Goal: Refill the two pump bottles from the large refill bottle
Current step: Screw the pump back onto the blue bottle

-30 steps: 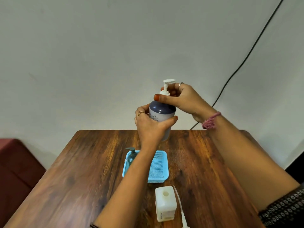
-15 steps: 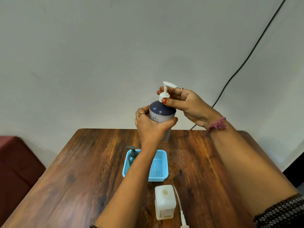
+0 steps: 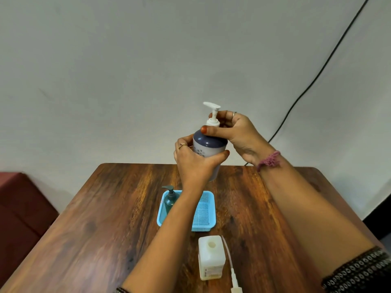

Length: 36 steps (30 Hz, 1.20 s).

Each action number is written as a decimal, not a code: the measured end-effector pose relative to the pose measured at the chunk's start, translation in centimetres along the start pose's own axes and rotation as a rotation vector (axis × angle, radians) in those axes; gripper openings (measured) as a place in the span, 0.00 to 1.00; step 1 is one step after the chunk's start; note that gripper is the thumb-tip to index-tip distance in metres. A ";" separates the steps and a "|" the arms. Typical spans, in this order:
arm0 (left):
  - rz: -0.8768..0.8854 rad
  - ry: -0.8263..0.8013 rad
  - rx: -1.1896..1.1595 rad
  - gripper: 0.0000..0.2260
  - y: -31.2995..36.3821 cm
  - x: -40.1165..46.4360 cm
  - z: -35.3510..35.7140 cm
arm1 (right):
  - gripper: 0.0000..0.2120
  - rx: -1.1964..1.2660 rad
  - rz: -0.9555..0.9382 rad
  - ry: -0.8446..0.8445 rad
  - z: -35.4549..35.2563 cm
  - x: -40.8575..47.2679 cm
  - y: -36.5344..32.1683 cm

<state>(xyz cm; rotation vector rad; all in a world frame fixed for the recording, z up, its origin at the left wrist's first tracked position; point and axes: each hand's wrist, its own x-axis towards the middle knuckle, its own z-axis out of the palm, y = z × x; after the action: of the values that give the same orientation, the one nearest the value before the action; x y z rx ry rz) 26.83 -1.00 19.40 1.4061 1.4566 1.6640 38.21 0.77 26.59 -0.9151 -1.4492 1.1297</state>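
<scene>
Item: pump bottle (image 3: 208,152), white body with a dark blue shoulder and a blue floral print; held upright in the air above the far end of the worktop (image 3: 95,229). No legible writing.
Left hand (image 3: 195,163): fingers and thumb wrapped round the bottle's body, a ring on one finger.
Right hand (image 3: 237,134): fingers curled round the white pump collar (image 3: 213,123) at the neck, thumb across its front; the pump head (image 3: 211,105) stands raised above them. Braided pink band at the wrist.
Item: small dark green pump bottle (image 3: 170,199), upright in the left part of a light blue mesh tray (image 3: 204,212) at mid-worktop.
Item: refill bottle (image 3: 211,258), pale translucent, square-shouldered, uncapped, standing near the front edge. Its label carries print too small to read.
Item: loose white pump with dip tube (image 3: 229,261), lying just right of the refill bottle.
Backdrop: plain wall with a black cable (image 3: 317,75).
</scene>
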 end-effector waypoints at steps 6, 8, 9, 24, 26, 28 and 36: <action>-0.025 -0.023 0.004 0.38 -0.5 -0.4 0.2 | 0.23 0.020 0.098 -0.197 -1.3 -0.4 -0.3; -0.026 -0.019 0.007 0.38 -0.5 -0.4 0.2 | 0.19 0.042 0.071 -0.178 -1.5 -0.5 -0.1; -0.027 -0.016 0.006 0.38 -0.5 -0.3 0.2 | 0.18 0.040 0.059 -0.112 -1.0 -0.5 0.0; -0.048 -0.063 -0.004 0.39 -1.0 -1.0 0.5 | 0.14 -0.024 0.018 -0.099 -1.0 -1.2 0.6; -0.051 -0.047 0.001 0.38 -1.0 -0.9 0.5 | 0.13 0.005 0.008 -0.020 -0.4 -1.4 0.8; -0.054 -0.031 0.008 0.37 -1.0 -1.0 0.6 | 0.14 0.017 -0.001 0.033 0.0 -1.6 1.2; -0.030 0.056 0.049 0.33 -0.6 -1.5 0.9 | 0.14 0.035 -0.007 0.127 1.2 -2.0 1.9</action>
<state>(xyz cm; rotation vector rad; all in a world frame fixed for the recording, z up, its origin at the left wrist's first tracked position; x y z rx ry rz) 27.98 -1.79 18.24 1.3663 1.5519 1.6719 37.29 -0.80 24.23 -0.9393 -1.3251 1.0693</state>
